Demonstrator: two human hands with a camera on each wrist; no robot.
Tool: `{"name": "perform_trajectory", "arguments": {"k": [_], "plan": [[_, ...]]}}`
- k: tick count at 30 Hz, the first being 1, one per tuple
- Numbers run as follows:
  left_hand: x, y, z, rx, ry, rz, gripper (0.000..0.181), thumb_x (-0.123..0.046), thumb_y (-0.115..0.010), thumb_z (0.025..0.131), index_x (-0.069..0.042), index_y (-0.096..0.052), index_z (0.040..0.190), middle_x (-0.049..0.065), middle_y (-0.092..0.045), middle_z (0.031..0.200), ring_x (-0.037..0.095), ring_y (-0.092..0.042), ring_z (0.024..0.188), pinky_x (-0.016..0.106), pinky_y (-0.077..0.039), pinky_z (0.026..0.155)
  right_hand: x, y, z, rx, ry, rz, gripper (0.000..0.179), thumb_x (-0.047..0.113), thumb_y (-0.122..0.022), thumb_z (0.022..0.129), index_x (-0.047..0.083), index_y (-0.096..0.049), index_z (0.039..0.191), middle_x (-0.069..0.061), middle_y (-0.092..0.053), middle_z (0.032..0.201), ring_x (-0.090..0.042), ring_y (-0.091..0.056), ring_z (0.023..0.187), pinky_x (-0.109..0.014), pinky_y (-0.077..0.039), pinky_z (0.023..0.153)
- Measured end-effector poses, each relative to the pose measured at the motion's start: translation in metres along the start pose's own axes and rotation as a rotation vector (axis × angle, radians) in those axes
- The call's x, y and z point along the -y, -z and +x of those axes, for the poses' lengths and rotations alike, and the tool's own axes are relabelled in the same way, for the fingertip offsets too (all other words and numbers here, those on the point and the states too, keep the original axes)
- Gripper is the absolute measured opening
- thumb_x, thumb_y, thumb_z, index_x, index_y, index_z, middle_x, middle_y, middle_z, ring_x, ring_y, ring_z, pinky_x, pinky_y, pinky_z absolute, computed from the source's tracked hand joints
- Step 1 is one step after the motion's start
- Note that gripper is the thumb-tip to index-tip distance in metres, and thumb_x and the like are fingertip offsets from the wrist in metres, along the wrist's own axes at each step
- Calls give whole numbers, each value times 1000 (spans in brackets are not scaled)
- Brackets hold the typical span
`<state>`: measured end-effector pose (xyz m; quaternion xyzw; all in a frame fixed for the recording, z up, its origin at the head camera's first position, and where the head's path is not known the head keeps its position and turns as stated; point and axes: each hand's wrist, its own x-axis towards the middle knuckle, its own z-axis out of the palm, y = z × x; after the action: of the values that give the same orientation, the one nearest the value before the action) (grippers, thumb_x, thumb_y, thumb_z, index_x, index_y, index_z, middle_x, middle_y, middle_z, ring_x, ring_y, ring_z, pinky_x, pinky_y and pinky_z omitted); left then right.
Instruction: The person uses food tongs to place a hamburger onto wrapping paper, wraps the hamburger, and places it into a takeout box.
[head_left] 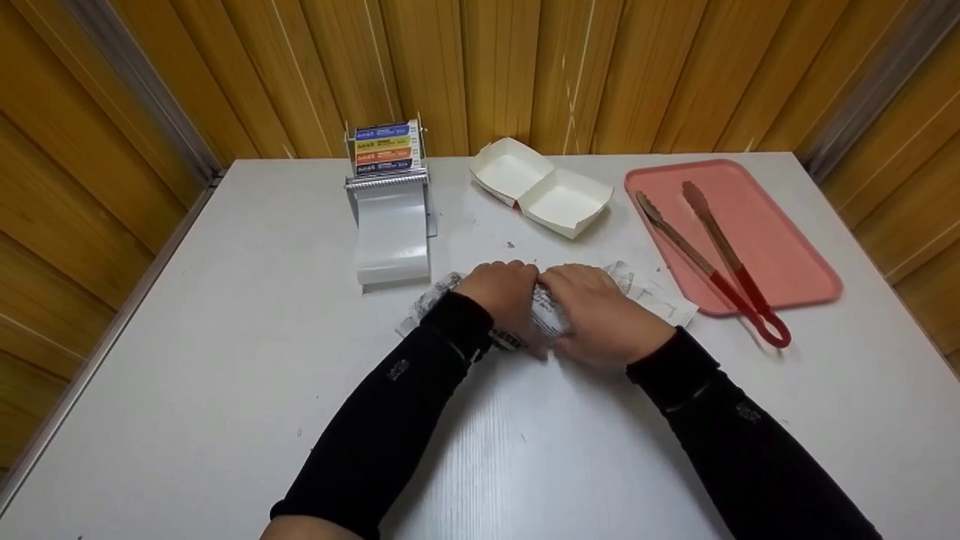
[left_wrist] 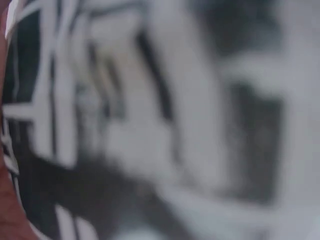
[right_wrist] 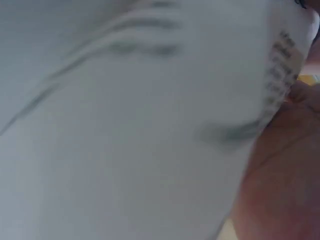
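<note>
Both hands meet at the middle of the white table (head_left: pixel 225 360), over a crumpled sheet of printed wrapping paper (head_left: pixel 547 319). The left hand (head_left: pixel 501 294) lies on the paper's left part with its fingers curled down over it. The right hand (head_left: pixel 600 315) covers the right part, fingers bent round the paper too, and the two hands touch each other at the knuckles. Whether something is inside the paper I cannot tell – the hands hide it. Paper edges stick out at 9 o'clock and at 3 o'clock of the hands.

The left wrist view shows only blurred black-and-white print very close. The right wrist view shows pale paper (right_wrist: pixel 150 125) with small print and a part of the right hand (right_wrist: pixel 285 175) at its edge.

At 11 o'clock from the hands stands a metal dispenser (head_left: pixel 391 225) with coloured labels on top. At 12 o'clock lies an open white paper box (head_left: pixel 541 187). At 2 o'clock is a pink tray (head_left: pixel 780 247) – red-handled tongs (head_left: pixel 712 259) lie on it, their handle end passing over the tray's near rim. The person wears black sleeves (head_left: pixel 390 420).
</note>
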<state>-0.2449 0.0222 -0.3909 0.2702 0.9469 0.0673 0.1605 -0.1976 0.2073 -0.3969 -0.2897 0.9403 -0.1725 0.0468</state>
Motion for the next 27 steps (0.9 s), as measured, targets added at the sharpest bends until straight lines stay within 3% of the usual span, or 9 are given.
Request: {"name": "perform_trajectory", "arguments": {"k": [2,6,11,13,17,20,23,27], "plan": [[0,-1,0,-7,0,-17,104,-65,-97,56,-12,-60,138,2,-71,123,26,-68,111,42,-57,100,1,-3,3,-4,9,0,89,21,-85,82,3,-36,155,-19,-47,155,-39,-38,150,-54,-23,130],[4,-2,-6,-24,10,-34,99,-65,-95,60,-13,-61,137,2,-69,124,24,-66,115,41,-55,103,-1,-10,8,-28,0,40,83,20,-85,80,3,-40,148,-19,-55,143,-37,-50,138,-53,-34,123],[25,-1,-19,-56,34,-44,96,-65,-90,70,-13,-57,144,5,-67,129,26,-63,117,44,-49,109,-4,-12,13,1,-23,11,91,25,-86,82,4,-39,156,-19,-52,150,-37,-46,143,-57,-34,124],[35,-1,-26,-65,56,-99,93,-62,-90,72,-14,-57,145,5,-67,130,26,-63,117,44,-49,108,-4,-11,14,15,-31,-6,94,27,-87,80,5,-39,158,-18,-50,153,-38,-44,146,-58,-33,124],[55,-3,-40,-78,136,-294,90,-59,-87,78,-15,-54,149,5,-67,134,25,-64,119,45,-52,105,-5,-9,17,36,-51,-18,95,27,-89,76,6,-42,157,-17,-51,150,-37,-45,143,-58,-34,123],[67,-5,-49,-91,226,-401,90,-68,-76,86,-17,-48,155,9,-64,144,30,-61,131,49,-50,111,-6,-9,19,59,-71,-14,95,28,-89,76,7,-42,155,-16,-50,153,-37,-43,145,-58,-31,125],[79,-8,-55,-104,277,-448,89,-73,-60,94,-16,-41,161,14,-56,156,37,-52,144,54,-42,120,-9,-9,19,74,-87,-4,94,27,-88,76,7,-42,155,-16,-49,156,-37,-42,148,-57,-29,127],[92,-11,-59,-144,285,-498,66,-50,-64,102,-9,-51,152,16,-62,146,38,-58,136,54,-44,117,-10,-10,19,84,-100,6,94,26,-87,76,7,-40,156,-15,-48,157,-37,-41,149,-57,-28,127]]}}
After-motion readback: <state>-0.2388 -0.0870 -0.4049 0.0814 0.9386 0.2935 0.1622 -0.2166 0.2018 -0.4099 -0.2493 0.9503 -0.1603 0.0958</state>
